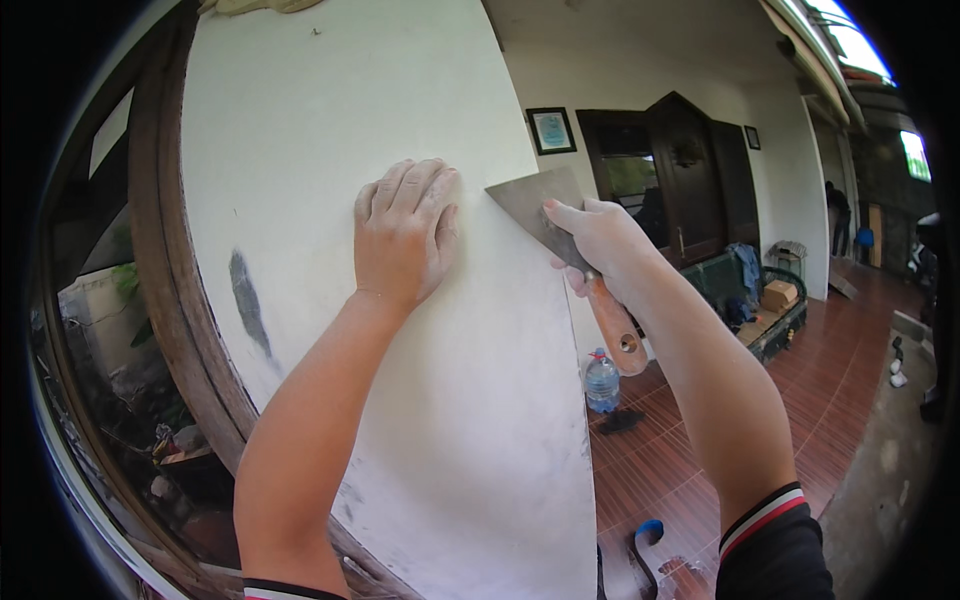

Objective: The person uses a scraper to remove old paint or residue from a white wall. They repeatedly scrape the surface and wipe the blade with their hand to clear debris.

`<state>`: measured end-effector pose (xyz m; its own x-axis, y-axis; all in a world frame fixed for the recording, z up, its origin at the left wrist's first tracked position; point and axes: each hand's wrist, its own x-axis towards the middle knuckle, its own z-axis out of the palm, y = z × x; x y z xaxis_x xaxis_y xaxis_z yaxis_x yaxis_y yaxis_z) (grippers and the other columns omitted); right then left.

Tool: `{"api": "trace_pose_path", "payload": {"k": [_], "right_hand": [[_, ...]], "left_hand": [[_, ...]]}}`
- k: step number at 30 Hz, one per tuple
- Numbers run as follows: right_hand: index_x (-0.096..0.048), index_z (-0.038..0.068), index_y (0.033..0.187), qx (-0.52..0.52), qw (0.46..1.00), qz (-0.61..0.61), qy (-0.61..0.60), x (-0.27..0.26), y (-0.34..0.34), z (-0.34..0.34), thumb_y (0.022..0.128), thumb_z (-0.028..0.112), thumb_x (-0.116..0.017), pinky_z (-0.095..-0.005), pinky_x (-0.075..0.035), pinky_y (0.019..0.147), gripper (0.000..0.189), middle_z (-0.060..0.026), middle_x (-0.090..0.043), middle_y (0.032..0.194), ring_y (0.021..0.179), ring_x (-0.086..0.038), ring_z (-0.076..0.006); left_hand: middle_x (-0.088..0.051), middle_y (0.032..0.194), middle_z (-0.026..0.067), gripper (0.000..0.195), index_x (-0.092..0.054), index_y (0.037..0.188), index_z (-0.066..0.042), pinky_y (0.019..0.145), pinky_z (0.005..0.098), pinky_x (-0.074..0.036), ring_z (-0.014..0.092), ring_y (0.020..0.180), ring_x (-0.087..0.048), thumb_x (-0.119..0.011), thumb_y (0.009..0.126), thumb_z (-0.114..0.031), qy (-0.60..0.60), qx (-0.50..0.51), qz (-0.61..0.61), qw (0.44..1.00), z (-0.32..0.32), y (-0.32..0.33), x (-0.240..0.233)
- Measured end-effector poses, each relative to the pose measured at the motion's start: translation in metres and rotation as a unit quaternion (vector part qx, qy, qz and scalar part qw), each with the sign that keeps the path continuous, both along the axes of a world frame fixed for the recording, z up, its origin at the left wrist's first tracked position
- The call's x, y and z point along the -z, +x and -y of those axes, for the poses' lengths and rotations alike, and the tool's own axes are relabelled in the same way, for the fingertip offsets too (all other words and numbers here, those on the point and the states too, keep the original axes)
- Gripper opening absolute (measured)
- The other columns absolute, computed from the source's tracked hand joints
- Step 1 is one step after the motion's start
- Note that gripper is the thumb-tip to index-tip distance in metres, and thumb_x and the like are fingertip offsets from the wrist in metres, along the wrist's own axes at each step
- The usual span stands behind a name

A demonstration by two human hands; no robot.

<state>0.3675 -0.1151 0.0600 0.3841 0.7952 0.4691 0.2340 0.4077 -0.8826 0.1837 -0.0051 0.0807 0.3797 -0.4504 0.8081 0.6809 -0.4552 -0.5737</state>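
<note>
My left hand (405, 232) rests palm-down on a white painted wall (465, 390), its fingers bent a little and dusted with white powder. Nothing shows in it, though its underside is hidden. To the right, my right hand (611, 232) grips a putty knife (540, 206) with a wide metal blade and an orange-brown handle. The thumb presses on the blade, and the handle points downward. One blade corner lies over the wall near its right edge; whether it touches is unclear. A dark grey patch (249, 300) marks the wall left of my left forearm.
A wooden frame (161, 225) borders the wall on the left. Beyond its right edge are a water bottle (603, 382) on the tiled floor (825, 375), a bench (784, 334) holding a cardboard box (780, 295), and dark wooden doors (686, 180). A person (838, 217) stands far back.
</note>
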Motion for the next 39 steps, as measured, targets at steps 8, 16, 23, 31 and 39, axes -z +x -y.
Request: {"api": "trace_pose_path", "payload": {"k": [8,16,23,31,39], "right_hand": [[-0.053,-0.001,0.097,0.026,1.000,-0.015,-0.007,0.005,-0.005,0.005,0.095,0.035,-0.058,-0.0296,-0.039,0.037,0.036,-0.0130,-0.058,0.071,0.039,-0.045,-0.0136],[-0.053,0.000,0.097,0.054,0.998,-0.019,-0.019,0.004,-0.009,0.008,0.095,0.036,-0.058,-0.0263,-0.039,0.038,0.036,-0.0107,-0.056,0.069,0.038,-0.043,-0.0112],[-0.055,-0.003,0.102,0.074,0.997,0.003,-0.035,-0.002,-0.011,0.008,0.097,0.035,-0.054,-0.0271,-0.044,0.040,0.039,-0.0126,-0.062,0.075,0.040,-0.046,-0.0116],[-0.052,-0.002,0.110,0.061,0.997,-0.002,-0.043,-0.005,-0.012,0.011,0.097,0.036,-0.056,-0.0254,-0.044,0.043,0.040,-0.0115,-0.062,0.076,0.042,-0.042,-0.0088],[-0.052,-0.002,0.109,0.057,0.998,-0.008,-0.025,-0.003,-0.013,0.010,0.097,0.036,-0.055,-0.0259,-0.046,0.044,0.040,-0.0112,-0.062,0.076,0.042,-0.042,-0.0086]], "left_hand": [[-0.061,0.118,0.0015,0.031,-0.065,0.110,-0.010,0.094,0.0383,-0.039,0.022,0.115,-0.054,-0.066,0.079,-0.010,0.000,0.023,0.004,1.000,-0.001,0.001,0.000],[-0.061,0.116,0.0007,0.029,-0.065,0.108,-0.011,0.092,0.0378,-0.040,0.022,0.113,-0.055,-0.066,0.078,-0.010,-0.004,0.041,0.007,0.999,0.000,0.000,0.000],[-0.061,0.113,-0.0003,0.026,-0.065,0.105,-0.011,0.091,0.0370,-0.040,0.020,0.111,-0.054,-0.066,0.079,-0.011,0.015,0.040,0.012,0.999,-0.005,0.001,-0.001],[-0.062,0.114,0.0002,0.027,-0.066,0.107,-0.011,0.093,0.0377,-0.041,0.021,0.113,-0.055,-0.066,0.080,-0.012,0.004,0.035,0.017,0.999,-0.005,0.001,0.002],[-0.062,0.115,0.0001,0.026,-0.066,0.107,-0.012,0.093,0.0381,-0.040,0.020,0.113,-0.054,-0.066,0.081,-0.013,-0.003,0.029,0.010,1.000,-0.004,0.001,0.002]]}}
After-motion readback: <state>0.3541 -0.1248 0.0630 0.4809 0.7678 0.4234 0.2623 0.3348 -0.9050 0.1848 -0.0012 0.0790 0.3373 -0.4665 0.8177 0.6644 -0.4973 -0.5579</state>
